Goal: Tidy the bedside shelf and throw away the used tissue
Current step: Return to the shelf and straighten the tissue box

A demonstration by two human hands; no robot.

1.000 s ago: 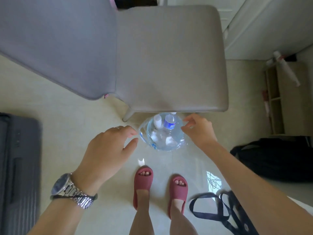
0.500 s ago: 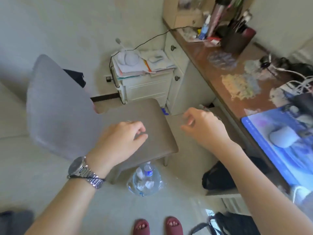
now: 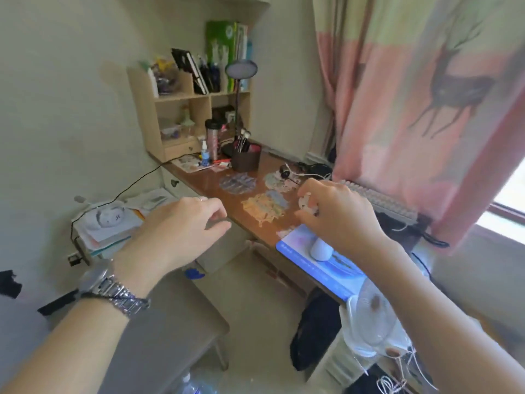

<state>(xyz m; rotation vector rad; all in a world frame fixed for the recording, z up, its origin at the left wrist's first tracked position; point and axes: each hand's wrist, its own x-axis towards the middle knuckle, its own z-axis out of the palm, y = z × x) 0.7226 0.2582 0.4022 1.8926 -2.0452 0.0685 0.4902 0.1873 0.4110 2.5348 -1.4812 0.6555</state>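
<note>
My left hand (image 3: 184, 223), with a metal watch on its wrist, hovers in the air over the grey chair (image 3: 170, 331). Its fingers are loosely curled and apart, and it holds nothing. My right hand (image 3: 338, 214) hangs above the brown desk (image 3: 216, 183), fingers curled. A small white crumpled thing (image 3: 305, 204) shows right at its fingertips; it seems to lie on the desk, and I cannot tell if they touch. A wooden shelf (image 3: 187, 109) crammed with books and jars stands at the desk's back. The clear bag with bottles (image 3: 196, 388) peeks in at the bottom edge.
A low white cabinet (image 3: 108, 226) piled with papers and a round white gadget stands left of the desk. On the desk are a lamp (image 3: 241, 72), a brush pot (image 3: 245, 160), a keyboard (image 3: 383, 203), a mouse on a blue mat (image 3: 318, 248). A pink curtain (image 3: 420, 109) hangs at the right.
My view has swung up from the floor and the bag of bottles to the desk and shelf. Both hands have risen from beside the bag to desk height.
</note>
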